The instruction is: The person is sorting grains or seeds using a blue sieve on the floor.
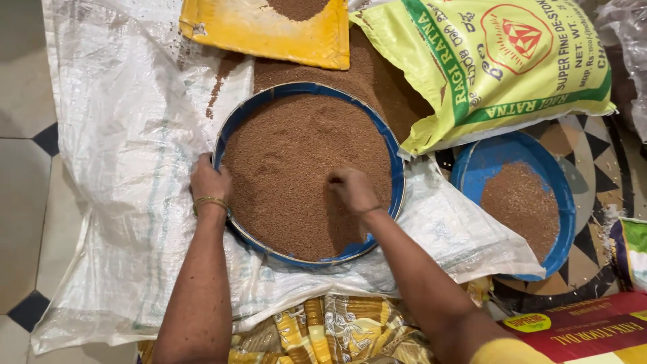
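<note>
A round blue sieve [397, 176] full of fine reddish-brown grain [296, 168] lies on a white woven sack [114, 168]; the left hand [209, 182] is closed over its near-left rim, a bangle at the wrist, while the right hand [352, 189] rests inside with fingers curled down into the grain. Just beyond the right hand's outer side sits a blue plate [502, 152] with a smaller heap of grain. Past the fingertips lie a green-and-yellow printed bag [485, 61] and a yellow tray [263, 30], with loose grain spilled between them.
</note>
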